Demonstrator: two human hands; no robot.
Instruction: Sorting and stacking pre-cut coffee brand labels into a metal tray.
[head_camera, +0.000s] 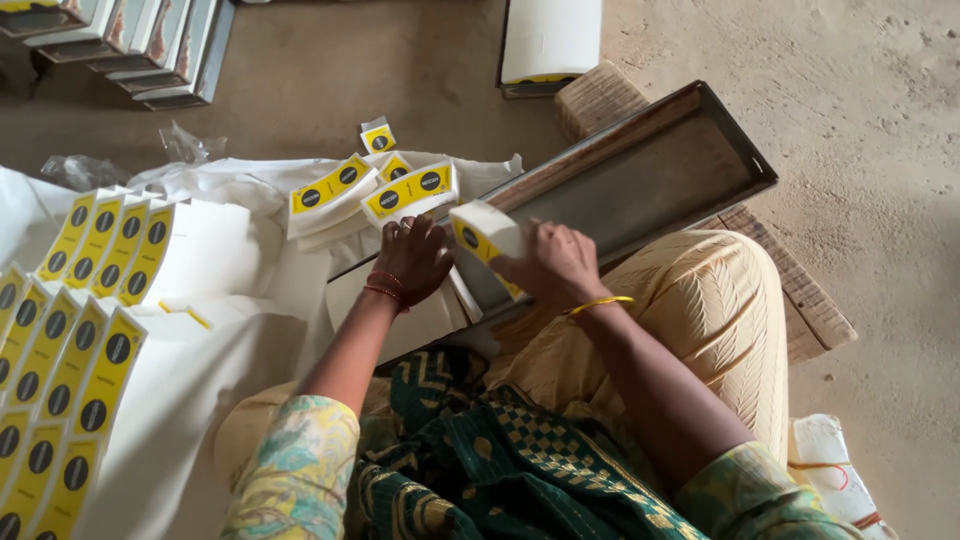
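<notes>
Long metal tray (690, 160) slants across the lap, resting on a wooden block (800, 300). Rows of yellow-edged white cartons (80, 340) overlap on the left. Right hand (550, 262) grasps a small white and yellow box (485, 235) over the tray's near end. Left hand (415, 258) presses flat white card (400, 315) beside it, fingers spread.

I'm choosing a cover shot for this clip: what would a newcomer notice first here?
First, the two hands at centre: the right hand grips a white box with a yellow strip while the left hand rests beside it, over a long metal tray. Next, rows of flat white cartons with yellow, black-dotted edges fan out on the left, with more loose ones just above the hands.
</notes>
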